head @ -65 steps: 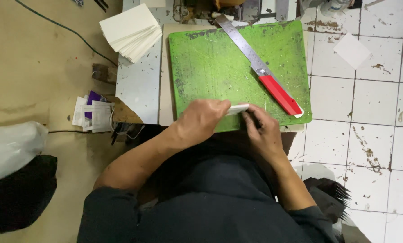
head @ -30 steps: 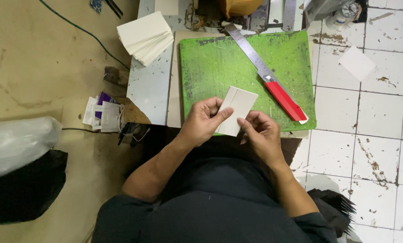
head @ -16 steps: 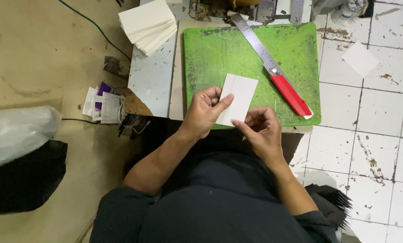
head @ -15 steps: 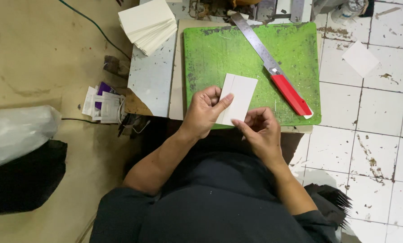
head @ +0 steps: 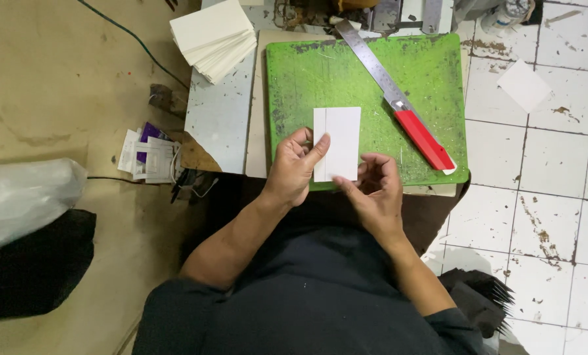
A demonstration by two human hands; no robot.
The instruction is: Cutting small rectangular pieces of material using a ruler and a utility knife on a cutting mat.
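Observation:
A white rectangular card (head: 339, 141) with a fold line near its left edge lies flat on the green cutting mat (head: 346, 79). My left hand (head: 293, 169) presses its lower left part, forefinger stretched across the crease. My right hand (head: 373, 192) touches the card's bottom edge with its fingertips. A steel ruler (head: 371, 60) and a red-handled knife (head: 425, 139) lie diagonally on the mat to the right of the card.
A stack of white cards (head: 214, 38) sits on a grey metal sheet (head: 220, 118) left of the mat. A loose white card (head: 523, 85) lies on the tiled floor at right. Small packets (head: 148, 151), a cable and a plastic bag (head: 24, 197) lie at left.
The card was held up between both hands near the mat's front edge; it now lies flat and upright on the mat with both hands pressing on it.

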